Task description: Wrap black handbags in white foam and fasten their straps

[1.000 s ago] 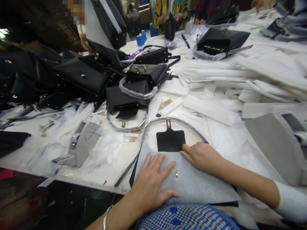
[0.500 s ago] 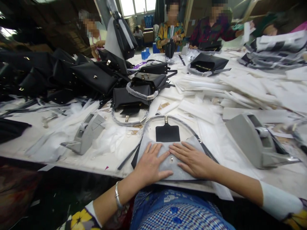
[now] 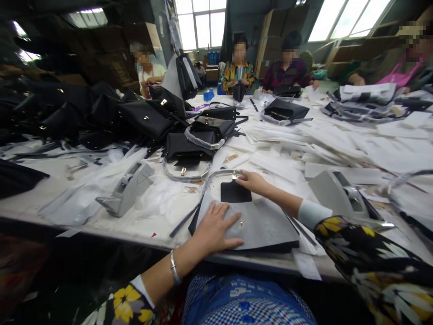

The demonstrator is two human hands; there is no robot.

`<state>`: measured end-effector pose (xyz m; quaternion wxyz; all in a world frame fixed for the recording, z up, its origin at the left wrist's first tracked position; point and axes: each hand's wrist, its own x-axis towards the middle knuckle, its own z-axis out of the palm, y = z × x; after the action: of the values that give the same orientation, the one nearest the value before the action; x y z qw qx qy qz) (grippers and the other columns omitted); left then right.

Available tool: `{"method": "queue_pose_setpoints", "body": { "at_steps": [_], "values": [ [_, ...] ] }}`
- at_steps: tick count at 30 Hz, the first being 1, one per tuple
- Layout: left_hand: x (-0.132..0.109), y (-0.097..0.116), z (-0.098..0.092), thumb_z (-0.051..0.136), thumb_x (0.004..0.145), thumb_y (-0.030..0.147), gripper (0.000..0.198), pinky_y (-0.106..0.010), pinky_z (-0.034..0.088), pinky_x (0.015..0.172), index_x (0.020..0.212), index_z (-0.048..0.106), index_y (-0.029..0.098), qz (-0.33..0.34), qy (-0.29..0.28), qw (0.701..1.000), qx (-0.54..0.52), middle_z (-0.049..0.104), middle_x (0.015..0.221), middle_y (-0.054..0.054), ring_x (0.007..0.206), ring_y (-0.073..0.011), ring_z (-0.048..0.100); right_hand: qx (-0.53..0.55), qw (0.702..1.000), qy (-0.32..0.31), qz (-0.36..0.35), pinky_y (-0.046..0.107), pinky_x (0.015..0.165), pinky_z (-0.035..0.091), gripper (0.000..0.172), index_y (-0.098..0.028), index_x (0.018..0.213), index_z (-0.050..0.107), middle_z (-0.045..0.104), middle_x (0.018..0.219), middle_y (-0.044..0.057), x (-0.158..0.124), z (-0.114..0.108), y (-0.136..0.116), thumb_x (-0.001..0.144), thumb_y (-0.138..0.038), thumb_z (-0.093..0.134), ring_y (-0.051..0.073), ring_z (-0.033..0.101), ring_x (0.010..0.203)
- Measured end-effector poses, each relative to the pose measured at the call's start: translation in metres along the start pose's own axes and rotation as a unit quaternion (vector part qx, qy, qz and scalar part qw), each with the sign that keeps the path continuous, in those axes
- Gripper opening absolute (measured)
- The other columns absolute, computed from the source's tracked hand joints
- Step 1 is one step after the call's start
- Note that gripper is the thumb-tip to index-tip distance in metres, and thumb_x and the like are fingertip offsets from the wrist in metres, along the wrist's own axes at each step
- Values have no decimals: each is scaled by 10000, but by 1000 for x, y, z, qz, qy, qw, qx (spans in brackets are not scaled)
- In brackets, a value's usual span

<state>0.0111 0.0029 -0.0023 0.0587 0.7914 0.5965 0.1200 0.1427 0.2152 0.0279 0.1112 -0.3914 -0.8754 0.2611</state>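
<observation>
A black handbag [image 3: 282,248] lies flat at the table's front edge, a sheet of pale grey tissue paper [image 3: 264,230] covering its front. A small metal lock post pokes through the sheet. My left hand [image 3: 216,229] presses on the paper with fingers spread. At the bag's far side, my right hand [image 3: 252,182] pinches the end of the black flap tab [image 3: 236,192], by its gold metal clasp [image 3: 234,175]. The plastic-wrapped handle [image 3: 209,183] arches around the tab, partly hidden behind my right hand and forearm.
Grey tape dispensers stand left [image 3: 130,187] and right [image 3: 338,192] of the bag. Beyond are finished-looking black handbags [image 3: 191,144], a heap of black bags [image 3: 142,119] and stacked white packing sheets [image 3: 331,144]. Several people work across the table.
My right hand has left the paper and moved forward to the clasp on the flap tab. My left hand stays on the paper. The camera view has tipped up.
</observation>
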Motion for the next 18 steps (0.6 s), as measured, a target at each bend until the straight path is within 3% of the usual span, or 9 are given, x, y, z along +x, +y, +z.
{"method": "queue_pose_setpoints", "body": {
  "at_steps": [2,4,9,13,18],
  "values": [
    [0,0,0,555,807,735,777,-586,264,1140,1433,482,281,1,7,1000,1,445,1430,-135,1327,-338,405,24,1000,-7,1,388,897,541,492,-80,1369,550,764,1017,124,5,0,-4,922,-283,593,281,709,991],
    [-1,0,0,559,809,729,775,-585,268,1138,1431,484,274,5,15,1000,-1,455,1423,-138,1322,-334,415,51,998,-11,-21,333,907,542,437,-115,1346,582,760,1059,84,-8,-4,-7,940,-275,571,233,708,998],
    [-1,-1,1,587,799,716,754,-586,267,1145,1411,508,283,6,30,999,-16,494,1405,-145,1329,-341,431,96,965,-63,-236,295,975,517,275,-214,1154,729,715,1179,52,-80,-9,-4,950,-210,545,174,672,1079],
    [-4,0,2,630,790,689,761,-557,265,1164,1390,523,235,8,40,999,-22,554,1371,-147,1323,-320,458,11,945,-76,-319,338,1007,508,385,-236,1232,693,659,1295,91,-113,5,13,944,-101,478,182,635,1166],
    [-12,8,7,646,789,673,737,-549,319,1147,1323,563,172,-13,72,997,1,616,1309,-164,1298,-316,515,-83,930,-58,-354,444,1082,450,390,-178,1320,624,630,1335,133,-119,23,27,971,-123,457,226,589,1239]
  ]
}}
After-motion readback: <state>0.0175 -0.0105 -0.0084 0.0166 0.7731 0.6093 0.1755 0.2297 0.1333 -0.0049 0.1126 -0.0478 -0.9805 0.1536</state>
